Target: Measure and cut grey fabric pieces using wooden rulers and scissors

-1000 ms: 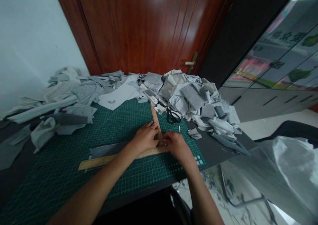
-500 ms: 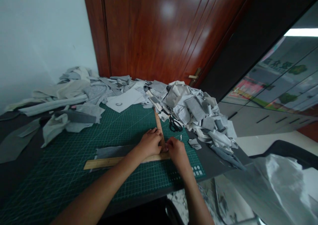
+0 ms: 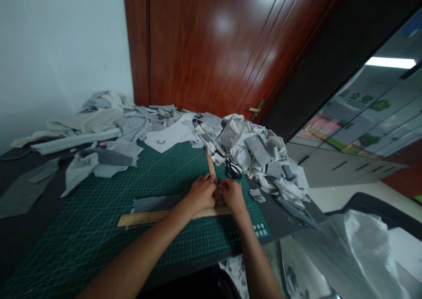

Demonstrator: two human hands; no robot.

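A grey strip of fabric lies on the green cutting mat. Across it runs a wooden ruler, and a wooden upright arm meets it at a right angle near my hands; I cannot tell whether they are one L-square. My left hand holds down the upright arm near the corner, fingers bent around it. Just right of that arm, my right hand is closed in a pinch close to the corner; what its fingertips hold is hidden. Black-handled scissors lie beyond my right hand.
Fabric scraps are heaped along the back left and right. A white sheet with a curved mark lies at the mat's far edge. Behind stands a brown door. A translucent plastic bag is at lower right.
The camera view has shifted slightly. Both hands stay by the ruler corner; my right hand has moved a little along the upright arm, away from me.
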